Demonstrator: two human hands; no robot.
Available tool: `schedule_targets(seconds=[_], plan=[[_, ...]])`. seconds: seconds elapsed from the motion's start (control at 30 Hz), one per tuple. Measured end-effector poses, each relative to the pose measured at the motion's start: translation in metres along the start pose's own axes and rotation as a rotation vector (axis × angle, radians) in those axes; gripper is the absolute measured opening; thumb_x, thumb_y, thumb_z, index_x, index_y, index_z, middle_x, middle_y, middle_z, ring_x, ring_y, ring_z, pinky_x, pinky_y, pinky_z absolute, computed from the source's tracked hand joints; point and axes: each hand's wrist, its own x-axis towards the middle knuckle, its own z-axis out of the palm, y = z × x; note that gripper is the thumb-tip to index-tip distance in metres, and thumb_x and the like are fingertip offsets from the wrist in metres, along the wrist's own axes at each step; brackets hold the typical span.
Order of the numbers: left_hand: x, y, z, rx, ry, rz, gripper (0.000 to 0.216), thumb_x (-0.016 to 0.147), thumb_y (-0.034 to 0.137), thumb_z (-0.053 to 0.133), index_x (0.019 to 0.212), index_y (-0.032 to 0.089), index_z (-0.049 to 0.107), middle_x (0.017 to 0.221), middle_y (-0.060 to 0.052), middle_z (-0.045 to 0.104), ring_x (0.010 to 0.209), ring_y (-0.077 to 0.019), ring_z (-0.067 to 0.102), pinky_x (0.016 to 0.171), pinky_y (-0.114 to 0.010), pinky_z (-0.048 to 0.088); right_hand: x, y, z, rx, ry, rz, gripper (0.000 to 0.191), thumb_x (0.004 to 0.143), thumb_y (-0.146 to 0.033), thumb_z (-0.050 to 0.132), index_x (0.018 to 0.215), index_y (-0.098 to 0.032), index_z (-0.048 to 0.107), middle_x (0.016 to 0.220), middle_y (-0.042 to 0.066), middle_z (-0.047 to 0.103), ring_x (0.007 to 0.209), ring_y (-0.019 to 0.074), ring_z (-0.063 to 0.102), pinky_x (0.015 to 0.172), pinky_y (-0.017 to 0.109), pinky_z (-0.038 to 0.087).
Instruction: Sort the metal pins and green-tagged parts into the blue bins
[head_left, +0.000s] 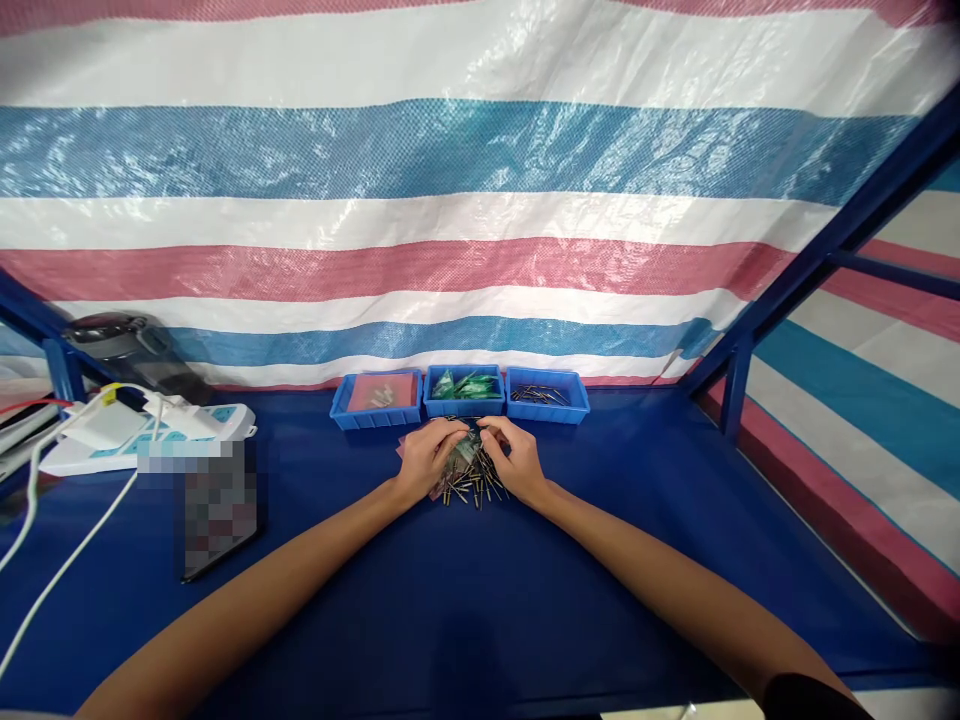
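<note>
The left hand (427, 458) and right hand (519, 458) partly hide the rod pile (477, 476); pixelation blurs what's perhaps a tablet (220, 515).

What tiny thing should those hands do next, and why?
Perhaps the right hand could pick one piece from the pile of thin pieces, since they lie loose right beside it. The left hand is close too, on the other side. I can't tell whether either hand already holds something.

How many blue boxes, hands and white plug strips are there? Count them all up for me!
Blue rectangular plastic boxes: 3
Bare hands: 2
Long white plastic plug strip: 1
Total: 6
The loose thin metal pins overlap too much to count.
</note>
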Motion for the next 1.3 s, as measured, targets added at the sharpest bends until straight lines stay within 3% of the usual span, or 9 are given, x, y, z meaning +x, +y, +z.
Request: schedule_targets(seconds=[0.13,0.27,0.4,0.6,0.73,0.93,1.07,1.3], plan=[[-0.002,-0.003,0.003,-0.014,0.005,-0.08,0.018,0.089,0.03,0.053,0.1,0.018,0.062,0.077,0.0,0.069,0.057,-0.0078,0.059,0.056,-0.017,0.046,0.0,0.003,0.002,-0.016,-0.054,-0.066,0.018,0.09,-0.028,0.048,0.094,-0.018,0.062,0.07,0.002,0.059,0.056,0.0123,0.051,0.054,0.024,0.04],[-0.004,-0.005,0.003,-0.008,0.009,-0.107,0.021,0.088,0.033,0.053,0.1,0.018,0.061,0.079,0.0,0.069,0.059,-0.0077,0.061,0.057,-0.016,0.046,0.0,0.006,0.003,-0.058,-0.129,-0.129,0.019,0.091,-0.028,0.047,0.087,-0.018,0.063,0.071,0.003,0.061,0.059,0.0132,0.052,0.059,0.025,0.041],[-0.001,-0.002,0.002,0.039,-0.039,-0.091,0.022,0.089,0.034,0.051,0.1,0.018,0.063,0.078,0.0,0.07,0.061,-0.0086,0.062,0.061,-0.018,0.048,0.001,0.004,0.001,-0.061,-0.073,-0.049,0.022,0.092,-0.03,0.043,0.085,-0.018,0.061,0.075,0.003,0.063,0.064,0.0134,0.055,0.064,0.025,0.042],[0.001,0.0,0.002,0.073,-0.034,0.005,0.019,0.088,0.031,0.055,0.085,0.016,0.067,0.077,-0.002,0.07,0.069,-0.0116,0.063,0.068,-0.021,0.049,0.001,0.001,-0.001,-0.068,-0.016,0.018,0.025,0.093,-0.032,0.041,0.082,-0.017,0.059,0.072,0.002,0.06,0.061,0.0122,0.053,0.062,0.023,0.041],[-0.003,-0.001,0.001,0.085,0.031,0.078,0.016,0.087,0.027,0.056,0.087,0.017,0.068,0.078,-0.003,0.072,0.069,-0.0125,0.066,0.067,-0.022,0.051,-0.001,0.006,0.001,-0.077,-0.091,-0.033,0.022,0.091,-0.035,0.045,0.087,-0.018,0.059,0.062,0.0,0.055,0.053,0.0119,0.048,0.056,0.023,0.039],[-0.003,0.005,-0.001,0.117,0.117,0.194,0.012,0.085,0.021,0.059,0.09,0.017,0.069,0.081,-0.003,0.074,0.071,-0.0138,0.069,0.069,-0.023,0.054,-0.003,0.009,0.004,-0.1,-0.148,-0.085,0.025,0.093,-0.032,0.042,0.085,-0.018,0.061,0.066,0.002,0.059,0.057,0.0122,0.052,0.058,0.023,0.038],[-0.003,0.005,-0.002,0.119,0.13,0.231,0.011,0.083,0.017,0.062,0.09,0.016,0.07,0.081,-0.003,0.074,0.07,-0.0134,0.07,0.069,-0.021,0.055,-0.003,0.008,0.003,-0.13,-0.209,-0.108,0.025,0.094,-0.029,0.039,0.085,-0.018,0.059,0.063,0.0,0.056,0.054,0.0109,0.05,0.056,0.022,0.035],[-0.001,0.006,-0.002,0.078,0.093,0.261,0.011,0.085,0.018,0.058,0.089,0.016,0.068,0.081,-0.003,0.073,0.073,-0.0133,0.069,0.07,-0.022,0.054,-0.003,0.006,-0.001,-0.078,-0.239,-0.107,0.03,0.093,-0.031,0.039,0.068,-0.019,0.049,0.054,-0.004,0.042,0.048,0.0089,0.039,0.052,0.021,0.031]])
